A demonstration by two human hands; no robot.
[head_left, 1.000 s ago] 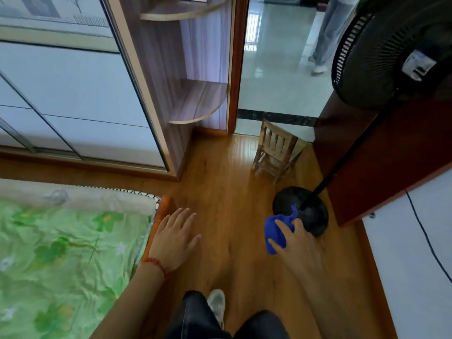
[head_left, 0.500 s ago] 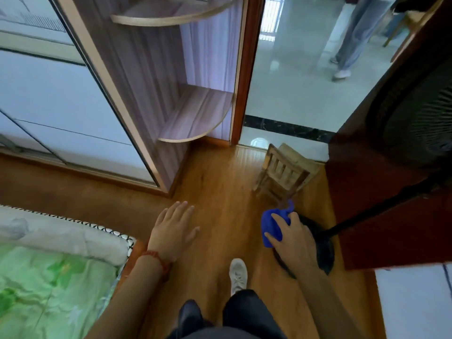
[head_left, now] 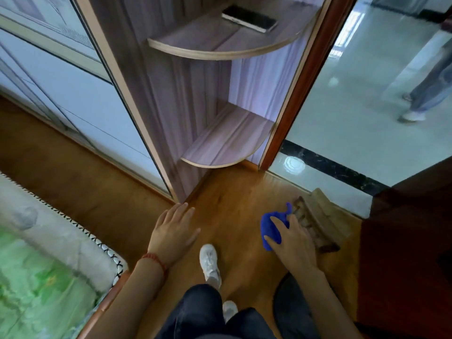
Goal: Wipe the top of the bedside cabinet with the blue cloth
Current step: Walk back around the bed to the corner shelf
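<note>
Nearest, at 6 o'clock, legs stride over floor; left hand [head_left: 172,232] hangs spread and empty, right hand [head_left: 292,243] grips the cloth [head_left: 270,227] at 4 o'clock. Beyond stand shelves [head_left: 230,143]. No cabinet visible; wiping unstarted.

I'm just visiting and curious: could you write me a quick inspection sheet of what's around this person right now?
Surface: wooden floor; no bedside cabinet top in view.
Job's things: blue cloth, bunched in the right hand.
Clutter: small wooden chair beside the right hand; dark flat device on the upper corner shelf; dark round base on the floor.
Hands: left hand open, fingers spread, holding nothing; right hand closed on the cloth.
Cables: nothing seen.
Surroundings: bed with green cover at left; open doorway to a tiled floor, where another person's legs stand.
</note>
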